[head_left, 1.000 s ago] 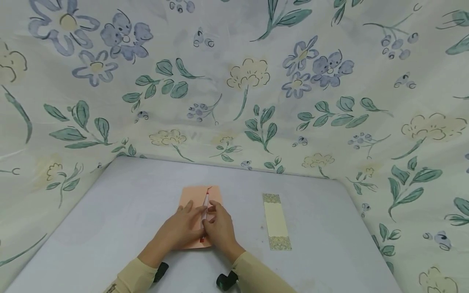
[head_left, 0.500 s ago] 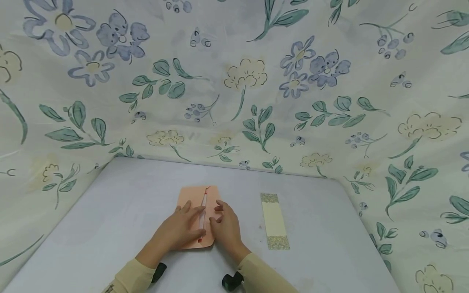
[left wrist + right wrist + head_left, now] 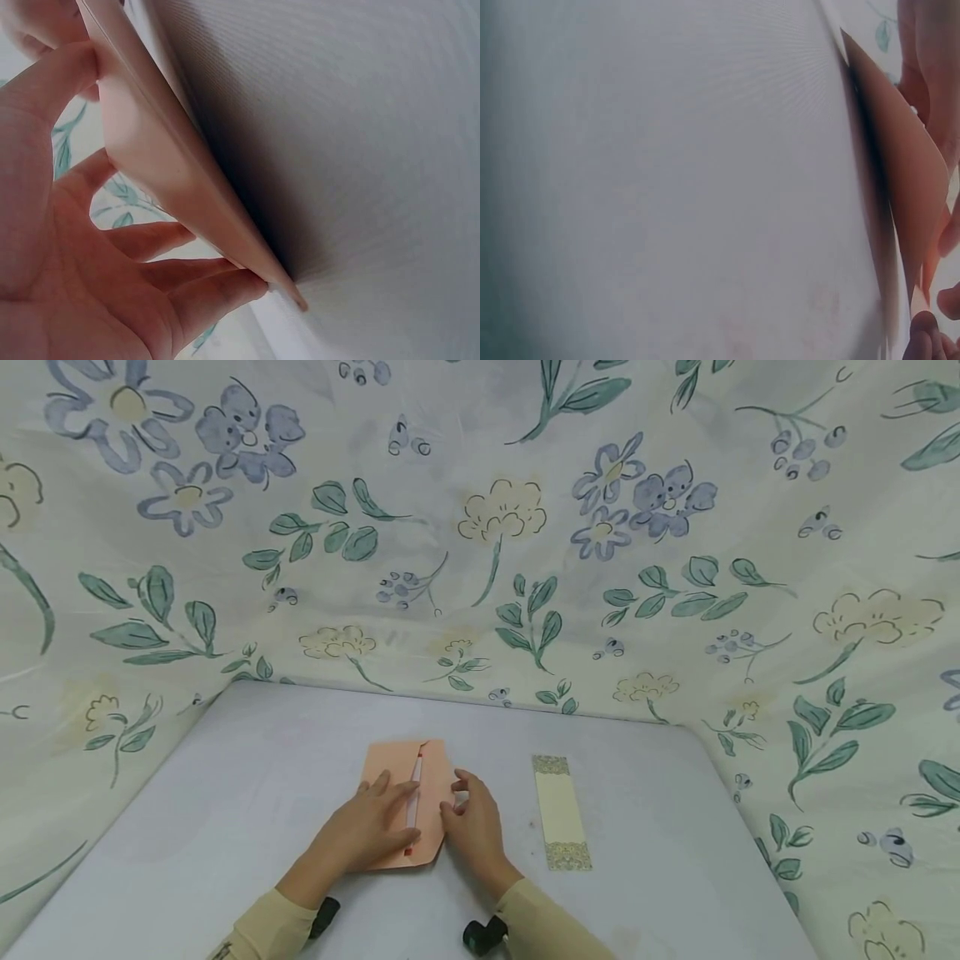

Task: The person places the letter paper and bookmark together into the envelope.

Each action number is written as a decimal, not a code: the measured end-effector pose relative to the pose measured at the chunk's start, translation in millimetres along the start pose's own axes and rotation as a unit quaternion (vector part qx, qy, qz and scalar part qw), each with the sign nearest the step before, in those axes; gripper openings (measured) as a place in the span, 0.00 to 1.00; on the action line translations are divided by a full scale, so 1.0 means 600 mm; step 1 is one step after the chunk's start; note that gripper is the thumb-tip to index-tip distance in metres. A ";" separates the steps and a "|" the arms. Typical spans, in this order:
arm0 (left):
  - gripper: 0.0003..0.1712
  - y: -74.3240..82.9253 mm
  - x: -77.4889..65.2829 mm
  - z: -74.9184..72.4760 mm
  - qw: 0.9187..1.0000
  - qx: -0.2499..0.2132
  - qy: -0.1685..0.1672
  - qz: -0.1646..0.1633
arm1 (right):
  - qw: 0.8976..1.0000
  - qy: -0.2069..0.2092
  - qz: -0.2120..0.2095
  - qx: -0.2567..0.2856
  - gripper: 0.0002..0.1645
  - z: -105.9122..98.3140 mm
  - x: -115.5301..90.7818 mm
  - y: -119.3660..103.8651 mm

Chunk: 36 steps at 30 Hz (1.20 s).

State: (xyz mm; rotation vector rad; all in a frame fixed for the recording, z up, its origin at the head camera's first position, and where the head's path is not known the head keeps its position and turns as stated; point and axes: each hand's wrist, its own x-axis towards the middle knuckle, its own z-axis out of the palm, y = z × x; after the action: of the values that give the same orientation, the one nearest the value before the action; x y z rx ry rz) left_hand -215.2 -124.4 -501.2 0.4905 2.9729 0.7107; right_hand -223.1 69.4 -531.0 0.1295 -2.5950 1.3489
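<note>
A folded peach card [image 3: 433,806] lies near the middle of the table, its two flaps leaving a narrow white slit [image 3: 415,789] between them with small red marks at both ends. My left hand [image 3: 367,822] rests on the left flap, fingers spread, the thumb and index tip reaching the slit. In the left wrist view, fingers [image 3: 217,292] of that hand touch the card along its edge. At the card's right edge, my right hand [image 3: 476,827] has curled fingers and thumb pinching the edge. The right wrist view shows the card's side raised, with fingertips [image 3: 924,324] at its lower end.
A cream paper strip [image 3: 562,810] with glittery gold ends lies to the right on the white table [image 3: 645,877]. Floral cloth [image 3: 480,527] rises behind and beside the table. Black camera mounts [image 3: 483,935] sit under the wrists.
My right hand has slid rightward from the slit to the card's right edge. The right flap now shows uncovered. My left hand has stayed on the left flap.
</note>
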 end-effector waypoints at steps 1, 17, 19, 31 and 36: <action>0.41 0.000 -0.001 -0.001 1.000 -0.002 0.000 0.000 | 1.000 0.000 -0.001 -0.002 0.31 -0.001 0.000 0.001; 0.41 0.004 -0.005 -0.005 1.000 -0.006 -0.004 -0.004 | 0.999 0.008 0.021 -0.030 0.31 -0.021 0.004 0.009; 0.41 0.004 -0.005 -0.005 1.000 -0.006 -0.004 -0.005 | 0.999 0.008 0.021 -0.032 0.31 -0.022 0.004 0.011; 0.41 0.004 -0.002 -0.004 1.000 -0.008 -0.003 -0.002 | 0.999 0.006 0.034 -0.035 0.31 -0.035 0.003 0.020; 0.41 0.004 -0.003 -0.004 1.000 -0.006 -0.004 -0.001 | 0.999 0.007 0.031 -0.038 0.31 -0.041 0.004 0.027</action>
State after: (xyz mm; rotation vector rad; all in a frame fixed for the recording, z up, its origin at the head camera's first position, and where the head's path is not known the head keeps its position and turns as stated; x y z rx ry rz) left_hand -213.2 -124.1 -498.3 0.4892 2.9587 0.7237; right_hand -224.2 98.8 -529.5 0.0281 -2.6555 1.2632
